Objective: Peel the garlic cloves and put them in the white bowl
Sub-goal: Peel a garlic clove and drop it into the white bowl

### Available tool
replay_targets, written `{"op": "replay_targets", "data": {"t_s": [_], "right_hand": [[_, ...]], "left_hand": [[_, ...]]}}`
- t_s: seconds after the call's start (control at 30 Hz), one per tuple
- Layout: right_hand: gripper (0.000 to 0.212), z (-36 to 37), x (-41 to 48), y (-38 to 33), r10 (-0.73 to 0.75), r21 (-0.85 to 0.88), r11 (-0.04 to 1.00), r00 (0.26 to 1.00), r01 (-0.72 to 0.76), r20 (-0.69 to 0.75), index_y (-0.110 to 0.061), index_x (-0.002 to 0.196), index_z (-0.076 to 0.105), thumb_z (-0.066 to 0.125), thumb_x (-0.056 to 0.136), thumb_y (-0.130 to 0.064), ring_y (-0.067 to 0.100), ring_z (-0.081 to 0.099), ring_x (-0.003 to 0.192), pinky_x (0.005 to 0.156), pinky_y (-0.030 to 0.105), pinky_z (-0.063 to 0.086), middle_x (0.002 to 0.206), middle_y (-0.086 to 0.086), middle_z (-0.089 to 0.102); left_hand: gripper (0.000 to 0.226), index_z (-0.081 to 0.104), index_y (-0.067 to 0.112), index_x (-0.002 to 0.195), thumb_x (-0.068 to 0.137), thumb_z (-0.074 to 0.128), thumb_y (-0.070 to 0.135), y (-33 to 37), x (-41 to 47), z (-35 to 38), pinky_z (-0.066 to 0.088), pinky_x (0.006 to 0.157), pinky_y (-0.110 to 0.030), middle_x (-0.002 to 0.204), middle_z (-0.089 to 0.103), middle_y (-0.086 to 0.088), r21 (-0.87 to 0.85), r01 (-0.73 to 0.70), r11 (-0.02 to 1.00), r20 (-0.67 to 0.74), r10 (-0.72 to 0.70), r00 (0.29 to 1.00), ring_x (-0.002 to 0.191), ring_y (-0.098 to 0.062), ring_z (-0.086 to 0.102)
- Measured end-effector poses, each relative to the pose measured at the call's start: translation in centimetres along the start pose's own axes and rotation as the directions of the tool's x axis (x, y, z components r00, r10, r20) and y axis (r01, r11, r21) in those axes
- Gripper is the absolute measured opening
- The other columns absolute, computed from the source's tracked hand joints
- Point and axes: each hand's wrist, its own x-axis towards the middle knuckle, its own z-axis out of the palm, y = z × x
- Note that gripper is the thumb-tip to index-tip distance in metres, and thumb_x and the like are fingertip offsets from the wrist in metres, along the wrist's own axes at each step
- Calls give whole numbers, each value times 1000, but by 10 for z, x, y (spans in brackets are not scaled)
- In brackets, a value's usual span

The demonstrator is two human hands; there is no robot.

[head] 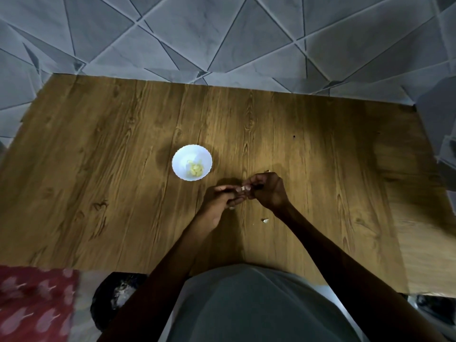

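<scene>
Peeling under way at the middle of the bench (123,144), a little toward its near edge. Left hand (222,196) and right hand (267,191) meet fingertip to fingertip, both closed narrowly on one pale garlic clove (243,189) held just above the wood. The right hand's fingers are curled tight and seem to be working at the skin. The clove's long axis is too small to read.

White bowl (180,156) stands apart from the hands, on the left and toward the far edge, with a small heap of peeled cloves (196,169) inside. The left hand is the nearer to it (likely the one to carry across).

A scrap of skin (265,220) lies on the bench just nearside of the right wrist.

Judgement: skin only partly off; once the clove is bare, the drop is a short move left and away.
</scene>
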Motion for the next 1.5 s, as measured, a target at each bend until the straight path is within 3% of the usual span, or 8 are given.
{"op": "replay_targets", "data": {"t_s": [0.1, 0.27, 0.4, 0.53, 0.93, 1.13, 1.33, 1.5], "right_hand": [[10, -1, -1, 3, -21, -18, 1000, 1000, 21, 17, -1, 94, 74, 69, 86, 4, 11, 71, 66, 60, 23, 57, 79, 7, 73], [10, 2, 2, 4, 10, 39, 999, 1000, -11, 30, 1, 95, 73, 73, 85, -1, 16, 73, 69, 63, 25, 60, 83, 13, 74], [5, 9, 16, 7, 55, -43, 997, 997, -57, -56, -2, 82, 73, 72, 82, 3, 16, 70, 59, 60, 34, 61, 71, 9, 72], [11, 17, 32, 3, -15, -245, 969, 999, 2, -49, -12, 76, 73, 72, 83, -3, -5, 59, 55, 52, 7, 45, 70, -6, 69], [12, 17, 39, 4, -37, -419, 908, 997, 3, -73, -10, 88, 74, 65, 86, -3, 10, 65, 75, 61, 19, 48, 89, 1, 72], [14, 9, 1, 22, -190, -581, 795, 981, 173, 31, -13, 100, 68, 56, 95, -10, 13, 66, 80, 63, 15, 43, 96, 1, 68], [17, 44, -26, 25, -484, -551, 600, 811, 580, 328, -16, 100, 71, 63, 85, -19, 25, 60, 100, 81, 35, 50, 109, 5, 67], [24, 34, -35, 46, -465, -615, 549, 818, 566, 338, -7, 108, 70, 69, 84, -9, 30, 64, 104, 88, 40, 56, 112, 13, 68]], "left_hand": [[17, 67, -2, 87, 91, 53, -11, 1, 1, 0, 56, 60, -22, 76, 74, -10, -160, 98, 982, 35, -93, 995, 66, -14, 72], [17, 76, 11, 77, 84, 69, -2, -2, 10, -5, 57, 72, -42, 80, 74, -15, 95, 35, 995, -118, -23, 993, 70, -28, 70], [15, 74, 6, 86, 83, 64, -3, -2, 9, -10, 57, 63, -35, 75, 73, -10, 317, -77, 945, -138, 126, 982, 56, -18, 64], [20, 76, 15, 88, 84, 62, 1, -9, 12, -19, 55, 79, -30, 90, 75, -3, 577, -131, 806, -142, 257, 956, 79, -18, 69], [17, 73, 9, 101, 89, 63, 5, -13, 12, -10, 43, 83, -18, 106, 72, -5, 649, -143, 747, -97, 267, 959, 92, -10, 61], [18, 73, 10, 100, 90, 59, 4, -17, 12, -18, 40, 85, -18, 107, 72, -5, 687, -170, 707, -136, 354, 925, 101, -19, 64], [24, 71, 12, 102, 89, 54, 0, -28, 8, -33, 39, 90, -19, 109, 72, -3, 677, -142, 722, -213, 378, 901, 105, -18, 64], [18, 72, 11, 103, 91, 59, 5, -31, -1, -38, 42, 90, -20, 107, 72, -2, 644, -175, 745, -202, 386, 900, 101, -15, 64]]}}
